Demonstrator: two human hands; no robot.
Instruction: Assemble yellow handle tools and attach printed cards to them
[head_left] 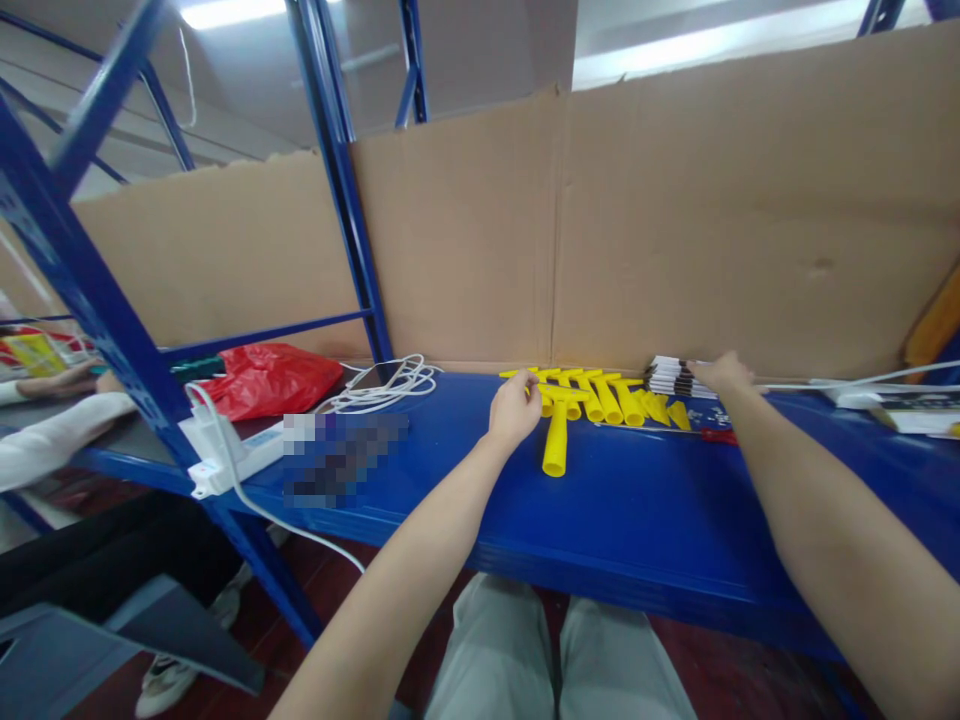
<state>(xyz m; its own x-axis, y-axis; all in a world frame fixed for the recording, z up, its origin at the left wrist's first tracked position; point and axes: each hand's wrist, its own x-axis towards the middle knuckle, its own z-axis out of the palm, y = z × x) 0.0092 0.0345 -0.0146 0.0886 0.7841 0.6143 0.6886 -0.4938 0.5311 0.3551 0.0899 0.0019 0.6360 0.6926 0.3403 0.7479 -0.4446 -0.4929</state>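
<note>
Low over the blue shelf, my left hand [516, 408] pinches one end of the crossbar of a yellow T-shaped plastic handle [556, 446], whose hollow round grip points toward me. Behind it, several more yellow T-shaped handles [604, 398] lie side by side in a row. Small yellow wedge-shaped pieces [658, 408] continue that row to the right. My right hand [724, 374] reaches to a stack of small white and black packets [673, 377] at the back; its fingertips are mostly hidden, so its grip is unclear.
A tool with a red handle [718, 436] lies beneath my right forearm. On the left are a white power strip [255, 447], coiled white cable [390, 385], a phone [373, 376] and a red plastic bag [277, 380]. Cardboard [480, 230] walls the back. Another person's arm [67, 430] shows far left.
</note>
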